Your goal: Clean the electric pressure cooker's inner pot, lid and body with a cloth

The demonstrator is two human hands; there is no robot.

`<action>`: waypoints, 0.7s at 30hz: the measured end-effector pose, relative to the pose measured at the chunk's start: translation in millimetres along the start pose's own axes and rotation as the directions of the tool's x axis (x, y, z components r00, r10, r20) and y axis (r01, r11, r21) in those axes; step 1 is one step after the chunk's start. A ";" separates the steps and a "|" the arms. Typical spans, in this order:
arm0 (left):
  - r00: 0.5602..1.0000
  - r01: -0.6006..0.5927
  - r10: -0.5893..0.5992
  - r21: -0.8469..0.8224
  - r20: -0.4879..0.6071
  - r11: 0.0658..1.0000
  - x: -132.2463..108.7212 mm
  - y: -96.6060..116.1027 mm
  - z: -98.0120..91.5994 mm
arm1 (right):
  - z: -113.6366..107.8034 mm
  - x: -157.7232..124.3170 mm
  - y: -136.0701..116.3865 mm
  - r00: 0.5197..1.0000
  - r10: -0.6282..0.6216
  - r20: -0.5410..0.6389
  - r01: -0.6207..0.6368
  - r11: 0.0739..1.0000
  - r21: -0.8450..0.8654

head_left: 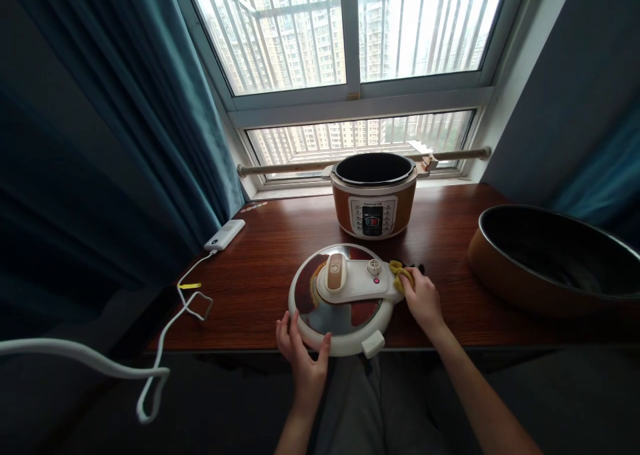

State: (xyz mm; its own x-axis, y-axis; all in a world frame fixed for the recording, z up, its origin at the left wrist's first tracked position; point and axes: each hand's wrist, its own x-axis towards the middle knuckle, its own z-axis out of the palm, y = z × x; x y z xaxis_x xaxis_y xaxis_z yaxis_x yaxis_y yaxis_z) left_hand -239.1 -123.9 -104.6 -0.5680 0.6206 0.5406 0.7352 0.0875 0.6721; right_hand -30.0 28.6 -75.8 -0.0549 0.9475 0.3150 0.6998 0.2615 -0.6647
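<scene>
A round pressure cooker lid [305, 332] with a white rim, a shiny reflective top and a brown-and-white handle lies near the table's front edge. My left hand [303, 355] grips the lid's near left rim, thumb and fingers spread along it. At the right end of the lid's white handle bar, my right hand [424, 302] is closed on a yellow cloth [401, 275], which presses against the bar. Part of the cloth is hidden under the fingers. Behind the lid stands an orange-and-white electric pressure cooker [340, 205], uncovered, its dark inside showing.
A large brown pan [483, 262] with a dark inside sits at the right on the wooden table [260, 262]. To the left lies a white power bank [226, 234] with a white cable [170, 328] hanging over the edge. A barred window and blue curtains are beyond.
</scene>
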 end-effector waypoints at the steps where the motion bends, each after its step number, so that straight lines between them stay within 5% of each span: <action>1: 1.000 -0.004 0.004 0.001 0.000 1.000 0.4 -0.5 0.0 | -0.3 7.9 -3.0 0.999 -0.014 0.034 0.014 1.000 0.017; 5: 1.000 -0.015 0.015 -0.003 0.028 1.000 1.7 -0.8 -1.0 | 8.2 42.5 -18.1 0.974 -0.134 0.181 0.108 0.983 0.147; 12: 0.998 -0.018 0.018 -0.002 0.064 1.000 3.2 0.2 -3.8 | 48.0 108.9 -15.7 0.905 -0.188 0.382 0.080 0.956 0.281; 18: 0.998 -0.029 0.029 -0.005 0.053 1.000 3.2 -3.3 -2.4 | 68.6 131.2 -50.3 0.709 -0.411 0.572 0.165 0.886 0.433; 21: 0.997 -0.023 0.024 -0.007 0.072 1.000 3.0 -3.8 -2.7 | 73.7 134.6 -58.3 0.665 -0.455 0.593 0.160 0.862 0.482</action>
State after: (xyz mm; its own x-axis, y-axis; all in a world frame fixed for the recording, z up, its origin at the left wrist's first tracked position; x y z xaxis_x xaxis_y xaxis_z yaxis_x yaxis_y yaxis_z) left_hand -244.6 -124.4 -104.2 -0.5223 0.6768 0.5188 0.7457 0.0674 0.6628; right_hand -130.6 154.5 -44.6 -0.7768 0.6200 0.1102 0.2513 0.4656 -0.8486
